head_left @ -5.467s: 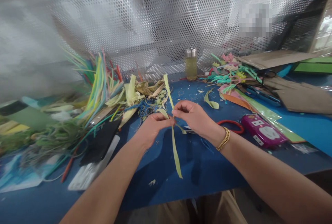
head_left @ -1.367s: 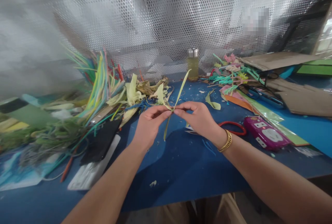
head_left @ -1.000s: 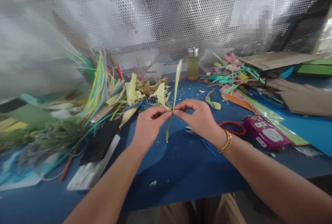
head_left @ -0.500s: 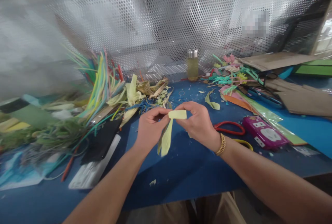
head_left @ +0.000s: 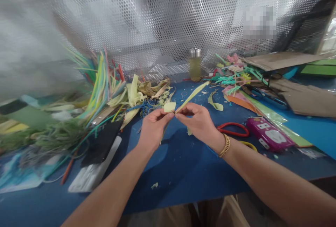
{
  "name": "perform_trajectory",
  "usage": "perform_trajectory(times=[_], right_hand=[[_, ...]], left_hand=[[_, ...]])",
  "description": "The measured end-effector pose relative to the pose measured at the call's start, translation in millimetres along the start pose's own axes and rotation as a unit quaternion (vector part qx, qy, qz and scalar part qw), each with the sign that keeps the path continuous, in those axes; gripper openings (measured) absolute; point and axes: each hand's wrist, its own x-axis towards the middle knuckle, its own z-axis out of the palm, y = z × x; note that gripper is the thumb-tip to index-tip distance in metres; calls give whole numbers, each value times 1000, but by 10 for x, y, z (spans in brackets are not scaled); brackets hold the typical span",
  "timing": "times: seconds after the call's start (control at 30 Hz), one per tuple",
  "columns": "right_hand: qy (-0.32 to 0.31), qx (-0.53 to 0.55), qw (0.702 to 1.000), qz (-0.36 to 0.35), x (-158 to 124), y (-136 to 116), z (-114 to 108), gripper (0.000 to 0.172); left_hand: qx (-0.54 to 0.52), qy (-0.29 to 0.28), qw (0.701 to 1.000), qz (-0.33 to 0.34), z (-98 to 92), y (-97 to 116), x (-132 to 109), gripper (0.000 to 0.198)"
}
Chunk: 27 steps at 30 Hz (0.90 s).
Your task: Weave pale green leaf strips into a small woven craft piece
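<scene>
My left hand (head_left: 154, 125) pinches a pale green husk-like strip (head_left: 169, 107) over the blue table, with a flat fold of it standing above the fingertips. Close against it, my right hand (head_left: 196, 120) pinches the same material at the base of a long narrow piece (head_left: 193, 95) that points up and to the right. The fingertips of both hands nearly touch. Part of the strip hangs behind my left fingers, mostly hidden.
Dried husks (head_left: 133, 92) and coloured stems (head_left: 98, 87) lie at the left, beside a black pouch (head_left: 102, 143). A bottle (head_left: 195, 66) stands at the back. Red-handled scissors (head_left: 232, 129), a purple case (head_left: 270, 134) and cardboard (head_left: 304, 97) are on the right.
The flat fold has shifted left, and a long narrow piece now sticks up to the right above my right hand. Less of the strip hangs below, and the fingertips are closer together.
</scene>
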Motion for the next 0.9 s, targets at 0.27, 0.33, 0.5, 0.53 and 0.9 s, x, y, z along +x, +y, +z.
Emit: perform_trajectory(times=[0.27,0.33,0.5,0.53,0.9], right_hand=[[10,-66,997,30,-31,-96,4,6],[9,-67,998,18,-51,-91,10,5],[6,-7,999,49,-24,5,19,4],[5,12,997,70,-6,27,21,4],[-7,81,988,127,50,30,-16,17]], left_hand=[[133,29,989,62,-3,-15,-48,11],[149,39,986,68,2,-9,-59,11],[65,6,998,1,11,-23,-19,24],[34,-6,999,-13,4,-32,-3,26],[15,-77,994,-82,-71,36,29,31]])
